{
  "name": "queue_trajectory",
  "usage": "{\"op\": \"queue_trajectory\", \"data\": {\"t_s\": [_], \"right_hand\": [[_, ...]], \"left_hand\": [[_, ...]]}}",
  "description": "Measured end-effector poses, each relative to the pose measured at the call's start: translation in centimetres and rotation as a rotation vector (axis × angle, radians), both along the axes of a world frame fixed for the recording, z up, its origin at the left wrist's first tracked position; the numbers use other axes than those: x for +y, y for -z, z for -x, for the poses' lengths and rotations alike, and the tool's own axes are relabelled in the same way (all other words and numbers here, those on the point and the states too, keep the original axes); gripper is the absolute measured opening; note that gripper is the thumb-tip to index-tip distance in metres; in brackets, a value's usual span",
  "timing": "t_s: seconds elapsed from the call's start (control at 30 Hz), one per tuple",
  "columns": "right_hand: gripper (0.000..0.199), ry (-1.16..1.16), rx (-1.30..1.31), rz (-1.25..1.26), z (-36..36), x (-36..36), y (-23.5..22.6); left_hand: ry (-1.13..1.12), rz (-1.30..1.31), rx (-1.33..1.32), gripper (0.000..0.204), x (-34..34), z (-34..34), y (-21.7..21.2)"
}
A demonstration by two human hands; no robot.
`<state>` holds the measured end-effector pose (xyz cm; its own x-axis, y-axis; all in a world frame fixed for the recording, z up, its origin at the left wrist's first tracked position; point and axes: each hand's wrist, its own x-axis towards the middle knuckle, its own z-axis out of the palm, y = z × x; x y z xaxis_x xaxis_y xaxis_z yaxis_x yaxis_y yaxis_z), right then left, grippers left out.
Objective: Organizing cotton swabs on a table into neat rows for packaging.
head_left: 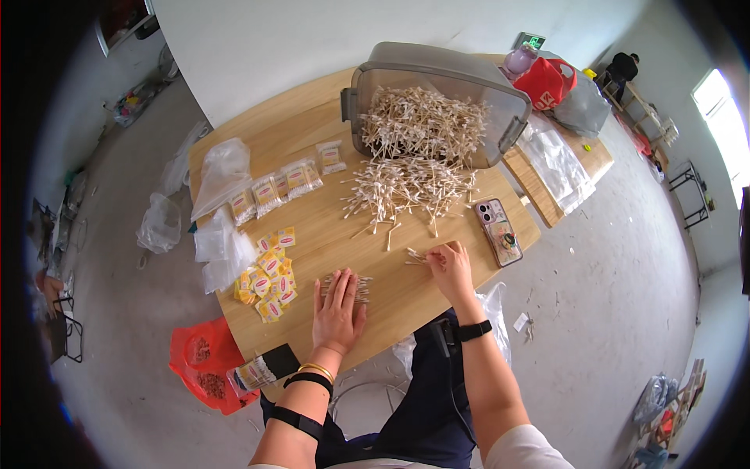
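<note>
I'm looking down from afar on a wooden counter (398, 295), where a grey bin (437, 59) is lying tipped on its side, a heap of cotton swabs (422, 121) sitting inside and spreading before its mouth. Yellow-and-white sachets (269, 273) are lying in a loose pile beyond my left hand (337, 313). That hand is resting flat, grip wide, fingers slightly parted; my right hand (451, 270) is holding a narrow grip, thumb and fingertips pinched together. Under the left fingers a small swab cluster (362, 288) is partly showing; I'm favouring light, even pressure, since thin sticks are probably rolling under a hard palm. The right fingertips are pinching a few loose swabs (412, 255) apart from that cluster, though I can't tell how many; I'm preferring contact on bare stick, as cotton tips are likely crushing easily.
</note>
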<state>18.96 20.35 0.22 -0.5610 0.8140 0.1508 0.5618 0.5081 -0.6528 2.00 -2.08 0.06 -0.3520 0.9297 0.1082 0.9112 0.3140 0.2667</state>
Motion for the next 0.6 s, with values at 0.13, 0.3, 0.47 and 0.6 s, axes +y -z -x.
{"op": "queue_trajectory", "data": {"t_s": [0.13,0.3,0.47,0.6], "right_hand": [[0.031,-0.061,0.064,-0.127,-0.6,-1.5,-1.5],[0.042,-0.150,0.027,-0.207,3.2,-1.5,-2.2],[0.029,0.000,-0.114,-0.234,8.1,-1.7,-1.8],[0.017,0.078,-0.202,-0.173,8.9,-1.1,-0.5]], "left_hand": [[-0.004,-0.005,-0.001,0.067,0.0,0.1,0.0],[0.010,0.014,0.034,0.066,0.1,0.0,-0.4],[0.012,-0.018,-0.010,0.064,0.0,0.0,-0.2],[0.008,-0.026,-0.037,0.064,0.3,-0.1,-0.3]]}}
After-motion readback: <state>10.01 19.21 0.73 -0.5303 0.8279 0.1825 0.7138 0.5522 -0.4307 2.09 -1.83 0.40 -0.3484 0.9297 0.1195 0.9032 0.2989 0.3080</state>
